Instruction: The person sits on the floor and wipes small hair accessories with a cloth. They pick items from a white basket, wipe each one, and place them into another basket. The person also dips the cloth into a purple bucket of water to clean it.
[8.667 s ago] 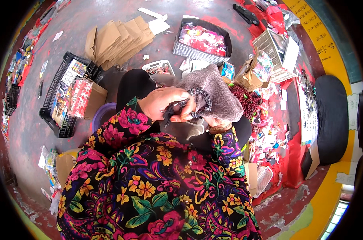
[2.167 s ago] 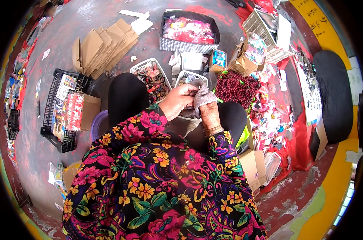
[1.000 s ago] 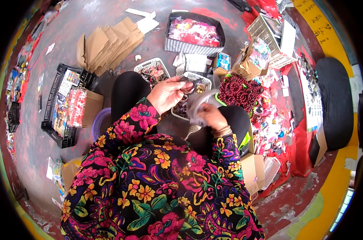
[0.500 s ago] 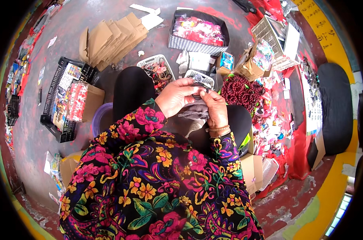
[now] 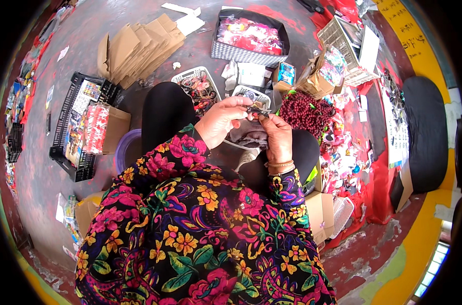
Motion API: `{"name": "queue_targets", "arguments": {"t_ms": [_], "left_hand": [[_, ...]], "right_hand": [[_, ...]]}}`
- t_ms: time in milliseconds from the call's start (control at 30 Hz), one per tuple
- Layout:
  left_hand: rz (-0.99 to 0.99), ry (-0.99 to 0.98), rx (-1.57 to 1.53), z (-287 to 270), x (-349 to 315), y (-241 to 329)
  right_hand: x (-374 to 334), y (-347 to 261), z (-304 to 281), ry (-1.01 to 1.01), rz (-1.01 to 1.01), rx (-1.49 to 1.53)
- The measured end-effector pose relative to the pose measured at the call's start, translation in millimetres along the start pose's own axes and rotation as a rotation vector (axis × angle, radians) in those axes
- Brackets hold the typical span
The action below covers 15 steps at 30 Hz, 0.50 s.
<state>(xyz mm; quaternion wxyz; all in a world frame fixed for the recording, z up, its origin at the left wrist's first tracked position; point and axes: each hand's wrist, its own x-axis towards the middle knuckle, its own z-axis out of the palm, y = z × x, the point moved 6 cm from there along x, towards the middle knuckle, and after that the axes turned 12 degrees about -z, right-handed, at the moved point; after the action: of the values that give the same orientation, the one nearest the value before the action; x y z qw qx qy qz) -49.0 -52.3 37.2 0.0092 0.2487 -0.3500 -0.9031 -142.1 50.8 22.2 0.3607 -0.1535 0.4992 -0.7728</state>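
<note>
Between my two hands, above my lap, is a small dark band-like thing (image 5: 258, 110), too small to make out its exact kind. My left hand (image 5: 222, 119) pinches its near-left end between thumb and fingertips. The thumb and fingers of my right hand (image 5: 279, 136) are closed on its other end. Just below my hands lies a bundle of dark grey cloth (image 5: 246, 135), partly hidden by them. Beyond my fingers stands a small white basket (image 5: 237, 91), and to its left a larger white basket (image 5: 219, 89) holds dark and reddish bands.
A heap of dark red beads (image 5: 306, 113) lies to the right, beside scattered colourful packets (image 5: 343, 157). Folded cardboard (image 5: 139, 48) and a patterned bin (image 5: 246, 57) of pink packets are ahead. A black crate (image 5: 63, 137) and purple tub (image 5: 122, 152) stand left.
The dark thing has turned from a rounded shape to a flatter, longer one between my fingers. My right hand has dropped slightly, and the grey cloth shows more.
</note>
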Motion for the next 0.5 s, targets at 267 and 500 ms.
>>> {"name": "queue_targets", "arguments": {"t_ms": [267,500], "left_hand": [[-0.044,-0.102,-0.074,0,1,-3],[-0.029,-0.166,-0.385,-1,0,-2]], "right_hand": [[-4,-12,2,0.048,-0.161,-0.243],[-2,-13,-13,0.16,-0.209,-0.327]]}}
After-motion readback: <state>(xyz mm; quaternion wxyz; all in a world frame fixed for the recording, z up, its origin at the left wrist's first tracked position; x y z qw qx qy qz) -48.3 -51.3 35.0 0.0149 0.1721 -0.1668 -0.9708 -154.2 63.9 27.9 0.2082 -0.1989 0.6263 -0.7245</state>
